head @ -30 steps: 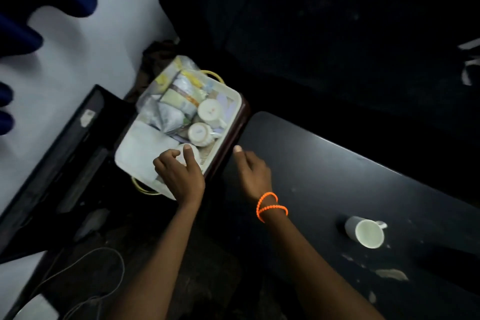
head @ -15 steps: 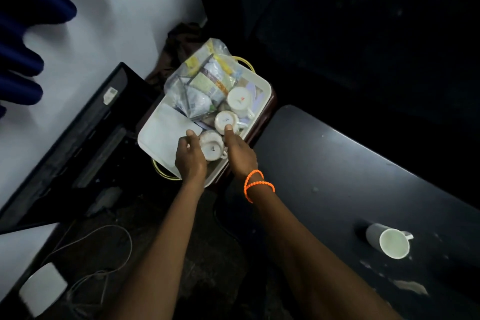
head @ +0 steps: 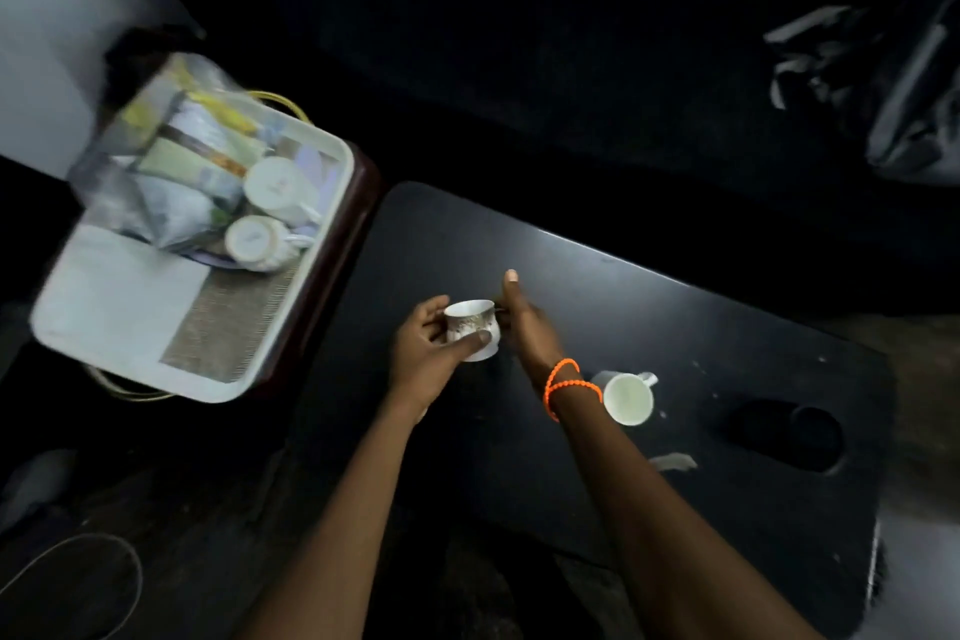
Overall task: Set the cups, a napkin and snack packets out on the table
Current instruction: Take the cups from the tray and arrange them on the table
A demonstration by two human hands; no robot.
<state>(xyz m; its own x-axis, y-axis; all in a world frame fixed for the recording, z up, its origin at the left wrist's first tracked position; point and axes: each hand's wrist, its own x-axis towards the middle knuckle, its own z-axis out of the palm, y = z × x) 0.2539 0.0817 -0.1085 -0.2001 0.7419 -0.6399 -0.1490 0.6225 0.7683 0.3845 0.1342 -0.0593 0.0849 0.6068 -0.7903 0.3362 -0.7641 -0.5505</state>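
**Cups: one in hand over the table, one lying on it, two in the tray**

Cups sit at the far left in a white tray (head: 119,317): two of them (head: 278,185) (head: 254,239) lie beside a heap of snack packets (head: 171,172), with a pale napkin (head: 119,291) flat on the tray's near half. The tray stands just off the left end of the dark table (head: 675,327).

Over the table, the left hand (head: 426,353) wraps a small white patterned cup (head: 472,327), thumb across its front and fingers curled behind. The right hand (head: 524,327) touches the cup's right side, its fingers extended and together; whether it pinches the handle cannot be told. Orange bead bracelets (head: 569,385) circle that wrist.

Just right of the wrist, another white cup (head: 628,398) lies on its side on the table, mouth toward the camera.
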